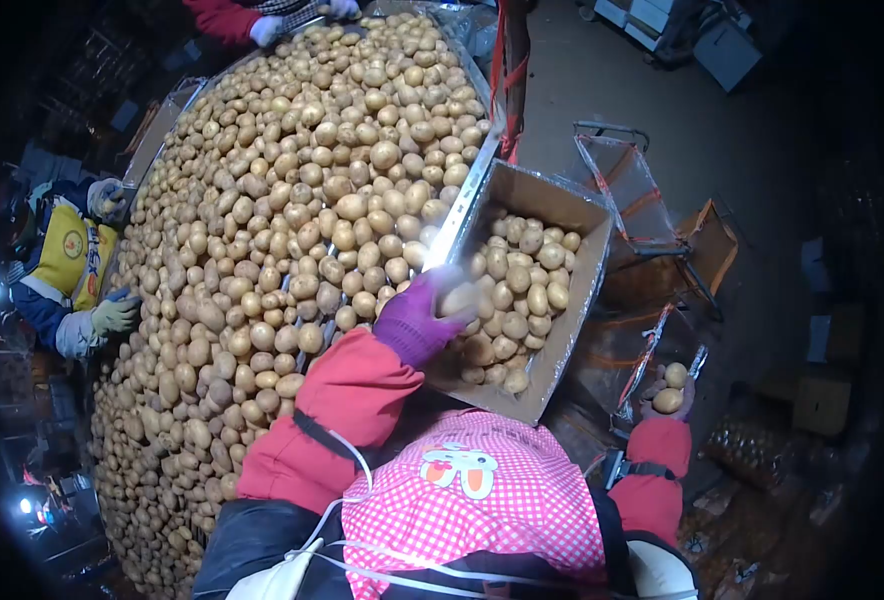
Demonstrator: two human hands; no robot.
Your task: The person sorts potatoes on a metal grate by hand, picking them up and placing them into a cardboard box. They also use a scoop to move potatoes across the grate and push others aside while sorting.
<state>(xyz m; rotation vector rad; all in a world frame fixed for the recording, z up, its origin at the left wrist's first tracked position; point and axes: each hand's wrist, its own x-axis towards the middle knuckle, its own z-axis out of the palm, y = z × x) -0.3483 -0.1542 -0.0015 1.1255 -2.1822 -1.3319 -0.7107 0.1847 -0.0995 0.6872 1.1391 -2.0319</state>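
Note:
My left hand [420, 315], in a purple glove, is closed round a potato [456, 298] at the near left edge of a cardboard box [587, 290]; the potato is blurred by motion. Many potatoes [522, 275] lie inside the box. To the left spreads a large heap of potatoes [292, 200] on a sorting table with a metal rim [462, 205]. Over at the right, beyond the box, my right hand [674, 393] holds two potatoes [668, 400].
A co-worker in a yellow apron [67, 250] stands at the heap's left side, a gloved hand beside it. Another person's gloved hands [266, 30] are at its far end. Metal-framed carts [627, 185] and an open carton [710, 250] stand right of the box.

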